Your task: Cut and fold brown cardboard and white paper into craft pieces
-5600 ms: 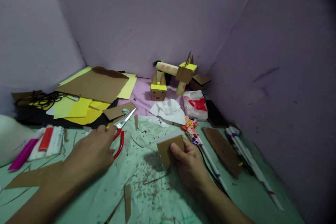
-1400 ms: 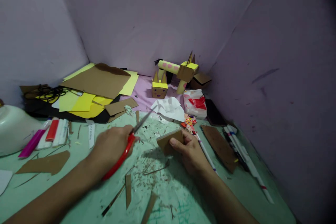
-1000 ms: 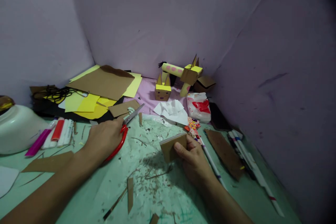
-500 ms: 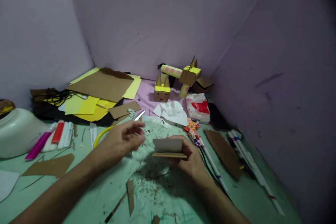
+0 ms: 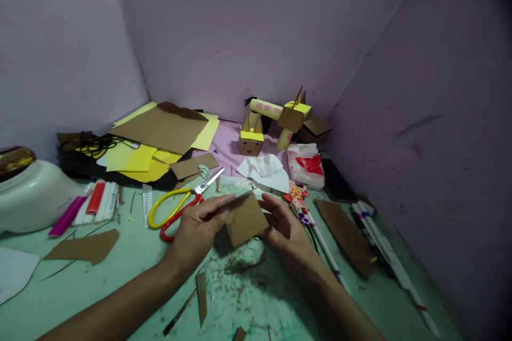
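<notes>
In the middle of the head view, my left hand [image 5: 204, 226] pinches a folded brown cardboard piece [image 5: 246, 221] by its left edge, thumb on the near side. One square panel faces me, and a second panel shows edge-on along its top. My right hand [image 5: 286, 229] is at the piece's right corner with its fingers apart; whether a fingertip touches the cardboard I cannot tell. Just beyond my left hand lie scissors [image 5: 170, 210] with one yellow and one red handle, blades pointing away. Narrow cardboard strips [image 5: 201, 298] lie below my hands.
At the back stand a small cardboard animal-head box [image 5: 251, 143] and a spotted yellow paper giraffe [image 5: 286, 117]. Crumpled white paper [image 5: 264, 171] and a red-white packet [image 5: 306, 166] lie before them. Cardboard and yellow sheets [image 5: 160, 127] are at back left, markers [image 5: 96, 200] left, white sticks [image 5: 396, 261] right.
The cardboard piece has turned so its brown square panel faces me. My left hand has come right and taken hold of it, while my right hand's fingers have loosened. The scissors are more exposed.
</notes>
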Tool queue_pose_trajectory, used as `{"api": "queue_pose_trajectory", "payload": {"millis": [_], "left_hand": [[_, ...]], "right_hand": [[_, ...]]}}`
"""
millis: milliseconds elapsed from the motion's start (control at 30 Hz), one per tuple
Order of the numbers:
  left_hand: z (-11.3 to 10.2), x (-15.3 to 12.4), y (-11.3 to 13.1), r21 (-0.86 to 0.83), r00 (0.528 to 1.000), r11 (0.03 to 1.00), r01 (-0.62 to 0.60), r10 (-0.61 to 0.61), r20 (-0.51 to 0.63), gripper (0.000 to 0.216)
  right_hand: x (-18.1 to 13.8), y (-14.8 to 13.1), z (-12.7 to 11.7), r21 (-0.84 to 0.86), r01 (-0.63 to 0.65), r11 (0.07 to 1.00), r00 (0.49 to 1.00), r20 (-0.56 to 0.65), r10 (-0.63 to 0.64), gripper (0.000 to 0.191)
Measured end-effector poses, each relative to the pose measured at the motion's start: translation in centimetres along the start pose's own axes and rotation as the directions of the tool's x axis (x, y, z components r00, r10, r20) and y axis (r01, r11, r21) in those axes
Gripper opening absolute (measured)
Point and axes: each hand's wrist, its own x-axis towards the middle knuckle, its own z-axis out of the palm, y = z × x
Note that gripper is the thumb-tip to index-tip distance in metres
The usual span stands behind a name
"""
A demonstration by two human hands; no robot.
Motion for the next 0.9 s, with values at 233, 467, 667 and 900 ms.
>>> {"api": "queue_pose_trajectory", "payload": {"millis": [233, 467, 667, 900], "left_hand": [[0.3, 0.3, 0.4, -0.377, 0.957, 0.88, 0.29, -0.264, 0.12, 0.013], [-0.6, 0.6, 0.6, -0.376, 0.911, 0.83, 0.412, -0.374, 0.173, 0.01], [-1.1, 0.1, 1.3, -0.376, 0.885, 0.809, 0.451, -0.35, 0.309, 0.028], [-1.4, 0.0, 1.8, -0.203, 0.832, 0.849, 0.488, -0.383, 0.401, 0.041]], "right_hand": [[-0.1, -0.6, 0.8, -0.21, 0.067, 0.975, 0.989, -0.117, -0.093, 0.019], [-0.4, -1.8, 1.0, -0.186, -0.005, 0.983, 0.999, 0.038, 0.012, 0.012], [-0.5, -2.6, 1.1, -0.167, -0.008, 0.986, 0.99, 0.136, 0.031, 0.009], [-1.0, -2.8, 1.1, -0.23, 0.038, 0.973, 0.979, 0.205, 0.01, 0.007]]}}
